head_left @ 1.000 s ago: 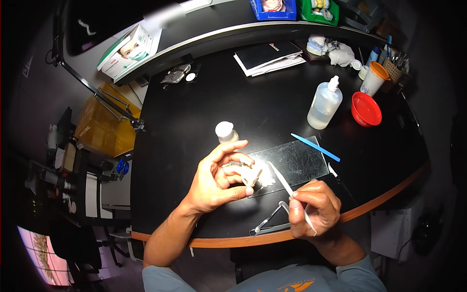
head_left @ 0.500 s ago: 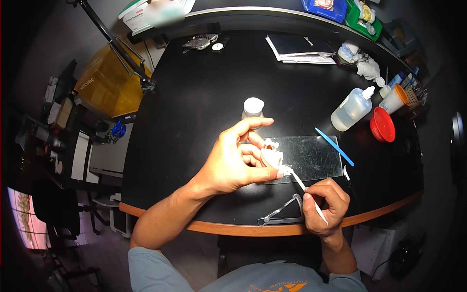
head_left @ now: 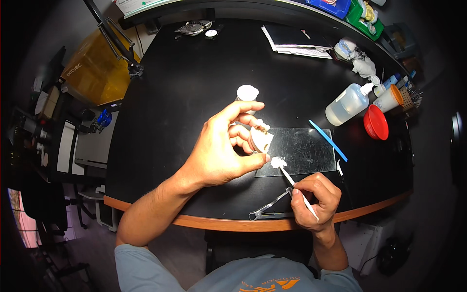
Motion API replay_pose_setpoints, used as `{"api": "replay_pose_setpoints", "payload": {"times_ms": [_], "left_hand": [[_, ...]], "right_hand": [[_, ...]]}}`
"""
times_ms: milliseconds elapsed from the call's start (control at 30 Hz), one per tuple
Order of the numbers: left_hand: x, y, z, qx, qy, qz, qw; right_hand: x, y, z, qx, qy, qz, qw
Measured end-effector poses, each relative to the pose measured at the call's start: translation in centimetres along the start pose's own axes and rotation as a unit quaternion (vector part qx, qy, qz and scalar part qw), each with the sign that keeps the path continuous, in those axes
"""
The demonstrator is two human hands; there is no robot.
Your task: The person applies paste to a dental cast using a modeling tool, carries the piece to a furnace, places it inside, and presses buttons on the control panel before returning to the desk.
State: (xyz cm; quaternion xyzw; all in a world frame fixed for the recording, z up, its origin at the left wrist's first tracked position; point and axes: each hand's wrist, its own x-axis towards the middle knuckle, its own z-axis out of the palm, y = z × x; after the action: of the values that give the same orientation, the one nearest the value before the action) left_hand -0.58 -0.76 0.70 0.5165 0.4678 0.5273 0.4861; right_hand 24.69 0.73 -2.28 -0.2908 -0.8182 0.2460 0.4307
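Observation:
My left hand [head_left: 214, 146] grips a pale dental model [head_left: 260, 140] with small teeth and brownish patches, tilted above the glass slab [head_left: 309, 151]. My right hand [head_left: 315, 199] holds a slim white spatula [head_left: 288, 176] like a pen, its tip touching a small white mound of material [head_left: 277, 162] on the slab. A white-lidded jar [head_left: 247, 92] stands just behind my left fingers. A blue plastic stick [head_left: 328, 140] lies across the slab's right side. A metal caliper [head_left: 265, 211] lies beside my right hand.
Toward the right stand a squeeze bottle [head_left: 344, 107], a red bowl [head_left: 375, 124] and an orange-rimmed cup [head_left: 389, 101]. A notebook with papers [head_left: 296, 41] lies at the back. A lamp arm [head_left: 113, 39] rises at the left, near a yellow translucent box [head_left: 85, 68].
The view has shifted. My left hand has raised and turned the model away from the white mound. The spatula's tip has gone from beside the model down to that mound on the slab.

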Motion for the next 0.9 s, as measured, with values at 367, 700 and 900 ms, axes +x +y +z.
{"api": "replay_pose_setpoints", "payload": {"times_ms": [367,700,900], "left_hand": [[-0.3,-0.9,0.3,0.045,-0.021,0.005,0.999],[-0.4,-0.8,0.6,0.091,-0.058,0.004,0.994],[-0.5,-0.9,0.7,0.097,-0.061,0.012,0.993]], "right_hand": [[-0.3,0.2,-0.3,0.016,-0.001,-0.012,1.0],[-0.9,0.0,-0.2,0.03,0.117,-0.068,0.99],[-0.6,-0.2,0.1,0.005,0.083,-0.082,0.993]]}}
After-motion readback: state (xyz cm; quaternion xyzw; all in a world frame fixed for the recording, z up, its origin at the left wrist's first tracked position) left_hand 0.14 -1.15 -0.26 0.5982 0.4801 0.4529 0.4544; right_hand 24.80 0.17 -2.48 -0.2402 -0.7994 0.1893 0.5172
